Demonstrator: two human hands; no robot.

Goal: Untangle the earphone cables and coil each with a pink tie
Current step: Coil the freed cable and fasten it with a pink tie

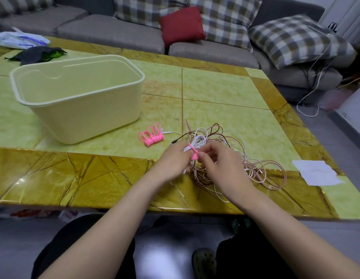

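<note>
Head view: left hand (173, 161) grips white cable coil (197, 140), right hand (220, 165) pinches pink tie (194, 153) at the fingertips. Likely the tying step. Next: cinch tie snug. Remaining tangle (257, 164) lies just beyond fingers.

a cream tub (84, 115) stands rim up on the left of a green-and-amber stone table (225, 85). behind it, near the far left edge, lie a dark cloth (37, 54) and a white plastic bag (20, 40) — the cloth nearer, the bag just beyond. a white paper (316, 173) sits by the right edge. past the table runs a grey sofa (106, 31) with checked cushions (223, 19) and one red cushion (182, 25) — white wires (314, 77) trail from its right end to the floor.
</note>
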